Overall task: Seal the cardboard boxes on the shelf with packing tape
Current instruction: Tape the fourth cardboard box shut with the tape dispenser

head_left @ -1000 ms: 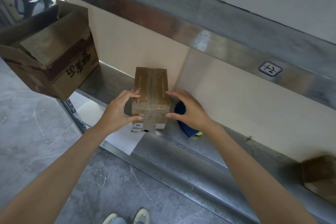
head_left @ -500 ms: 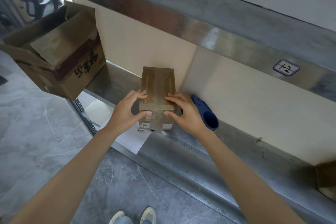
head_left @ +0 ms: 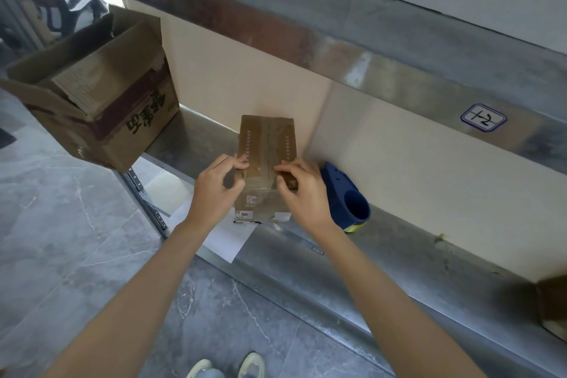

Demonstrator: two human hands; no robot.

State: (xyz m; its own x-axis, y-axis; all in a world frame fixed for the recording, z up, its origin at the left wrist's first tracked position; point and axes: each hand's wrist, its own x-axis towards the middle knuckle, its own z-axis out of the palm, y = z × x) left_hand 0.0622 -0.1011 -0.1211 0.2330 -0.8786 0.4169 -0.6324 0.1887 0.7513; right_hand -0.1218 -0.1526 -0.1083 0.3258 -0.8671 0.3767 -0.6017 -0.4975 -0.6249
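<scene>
A small brown cardboard box [head_left: 266,138] stands on the metal shelf [head_left: 399,242], its top flaps closed and covered with glossy tape. My left hand [head_left: 214,190] grips its near left corner, fingers curled over the top edge. My right hand [head_left: 306,193] grips the near right corner, with fingertips on the top and the thumb on the front face. A blue tape dispenser [head_left: 349,193] with a yellow-green edge lies on the shelf just right of my right hand, touched by neither hand.
A large open cardboard box [head_left: 122,120] sits at the shelf's left end, overhanging the floor. A white paper sheet [head_left: 227,238] lies under the small box's front. Another brown box [head_left: 553,304] shows at the right edge. The upper shelf beam [head_left: 306,40] runs overhead.
Both hands slid from the box's sides onto its near top edge and their fingers curled tighter. The blue dispenser, earlier half hidden behind my right hand, now shows fully.
</scene>
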